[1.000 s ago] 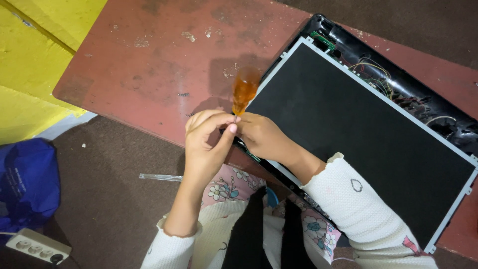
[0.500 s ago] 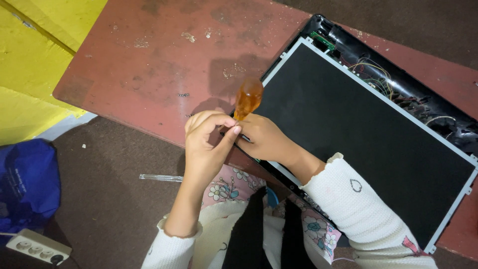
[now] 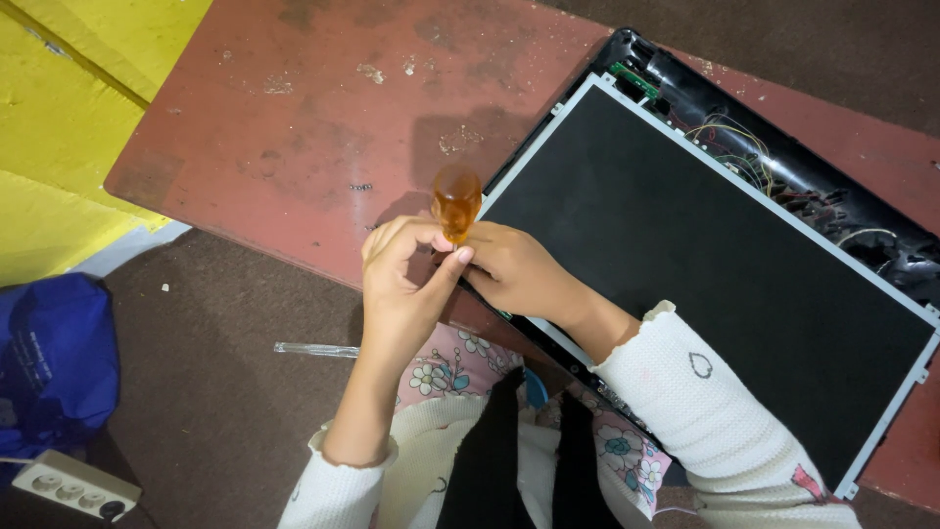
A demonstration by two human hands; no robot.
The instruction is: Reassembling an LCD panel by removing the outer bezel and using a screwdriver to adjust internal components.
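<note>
Both hands, the left hand (image 3: 406, 284) and the right hand (image 3: 519, 279), are bare. The sleeves (image 3: 705, 411) are cream ribbed knit with frilled cuffs and small printed motifs, over floral pink fabric (image 3: 460, 358).

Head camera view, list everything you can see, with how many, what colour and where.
screwdriver: one, amber handle, upright between both hands at the panel's near-left corner
display panel: one, dark face with silver frame, lying on the table
black casing: one, under the panel, coloured wires exposed along its far edge
table: one, worn red top
blue bag: one, floor at left
power strip: one, white, bottom left
clear rod: one, thin, on the floor near the left forearm
yellow surface: one, upper left
left hand: fingers around the screwdriver
right hand: beside it, at the panel's edge
</note>
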